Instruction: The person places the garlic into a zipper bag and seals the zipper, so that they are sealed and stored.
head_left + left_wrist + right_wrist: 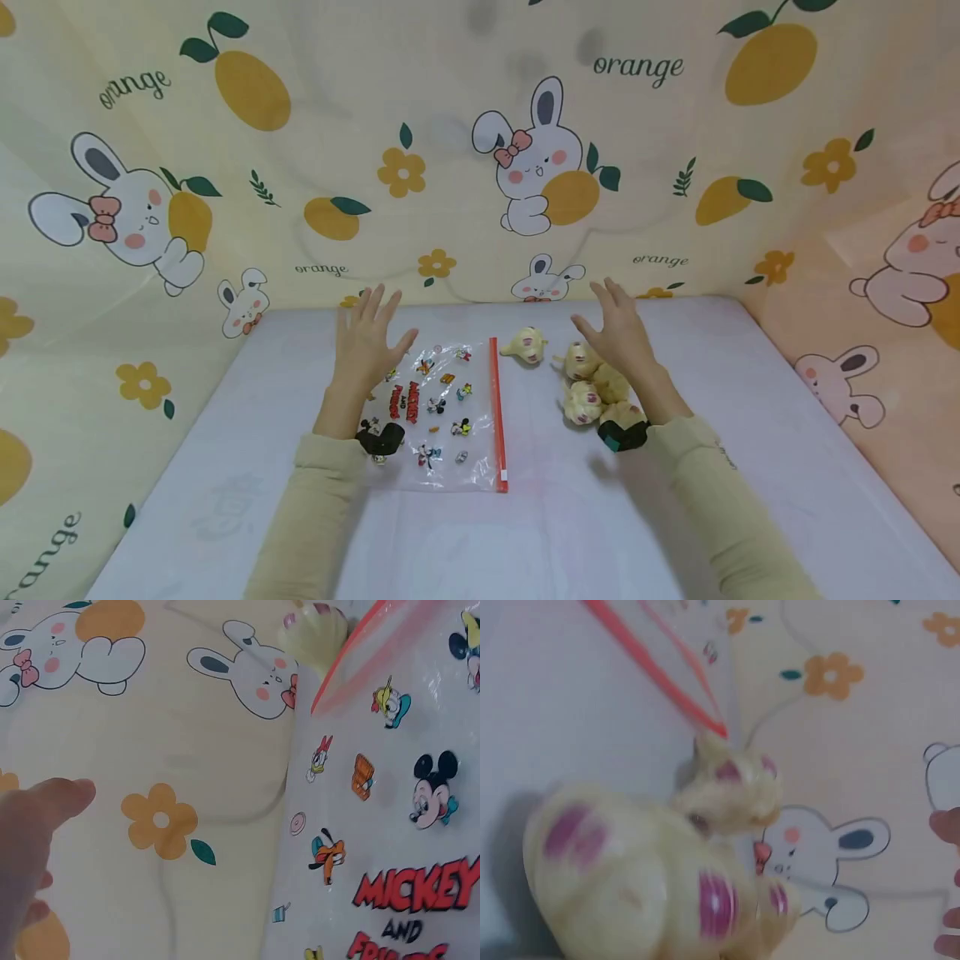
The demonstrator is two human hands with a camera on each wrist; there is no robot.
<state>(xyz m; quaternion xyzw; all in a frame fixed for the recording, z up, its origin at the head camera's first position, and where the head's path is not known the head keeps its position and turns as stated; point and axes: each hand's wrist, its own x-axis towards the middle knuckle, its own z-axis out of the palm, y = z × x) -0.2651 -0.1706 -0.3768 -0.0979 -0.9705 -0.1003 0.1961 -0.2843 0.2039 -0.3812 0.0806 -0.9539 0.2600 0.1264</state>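
My left hand (365,348) is raised over the left part of a clear zip bag (480,433), fingers straight and thumb spread, holding nothing. The bag lies flat, with cartoon prints and a red zip edge along its right side. My right hand (626,337) hovers beside and above several garlic bulbs (582,403), its fingers extended and nothing in them. Those bulbs sit bunched together, partly hidden by the hand and wrist. One more garlic bulb (528,345) lies apart, just right of the bag's upper corner. In the right wrist view the pale garlic (622,877) shows purple patches.
A white-covered table (540,542) bears everything. Behind it and at both sides hangs a cream cloth (465,217) printed with rabbits and oranges. Each wrist wears a dark band, the left band (384,439) overlapping the bag in the head view.
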